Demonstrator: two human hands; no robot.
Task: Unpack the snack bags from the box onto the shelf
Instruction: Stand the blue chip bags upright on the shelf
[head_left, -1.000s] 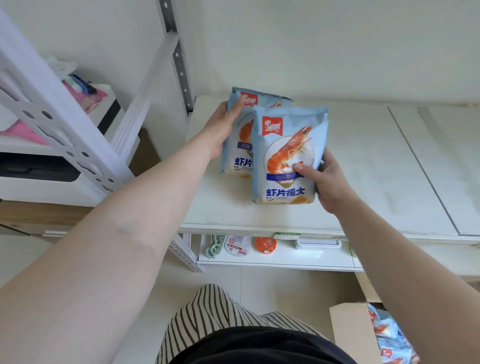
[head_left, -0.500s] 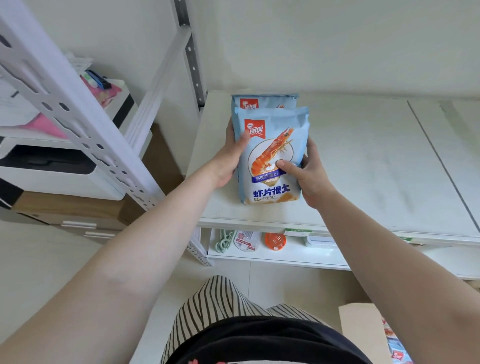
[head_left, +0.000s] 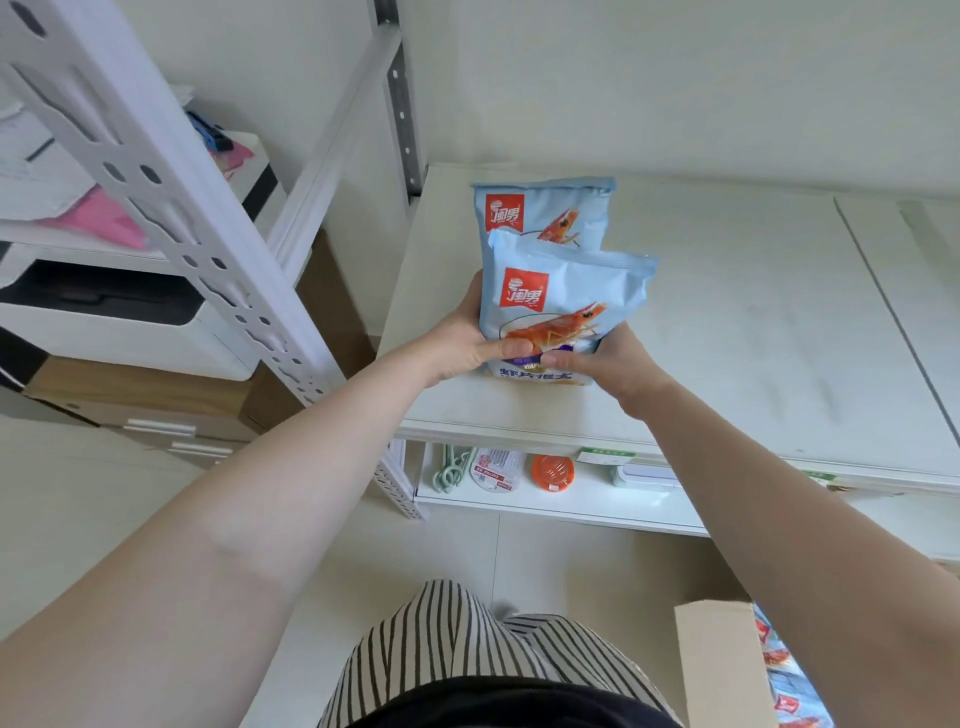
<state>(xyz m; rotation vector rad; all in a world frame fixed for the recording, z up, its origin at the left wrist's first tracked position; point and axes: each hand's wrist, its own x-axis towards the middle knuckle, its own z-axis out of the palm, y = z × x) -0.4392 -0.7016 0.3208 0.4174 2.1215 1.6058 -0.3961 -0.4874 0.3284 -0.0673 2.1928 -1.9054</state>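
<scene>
Two light-blue snack bags with a shrimp picture stand on the white shelf (head_left: 727, 322), near its left end. The rear bag (head_left: 545, 213) stands upright behind the front bag (head_left: 566, 291). My left hand (head_left: 462, 343) grips the front bag's left side, thumb across its face. My right hand (head_left: 608, 358) holds its lower right side, thumb on the front. The cardboard box (head_left: 717, 665) sits on the floor at the bottom right, with more blue bags (head_left: 779, 670) showing inside.
A white perforated shelf post (head_left: 171, 208) slants across the left, another upright (head_left: 400, 98) stands at the shelf's back corner. A lower shelf (head_left: 571, 499) holds small items, among them an orange lid (head_left: 553, 472). A printer (head_left: 119, 322) sits on a wooden cabinet to the left.
Both hands have closed in on the front bag, thumbs now meeting across its lower face. The front bag sits a little nearer the shelf's front edge, in front of the rear bag.
</scene>
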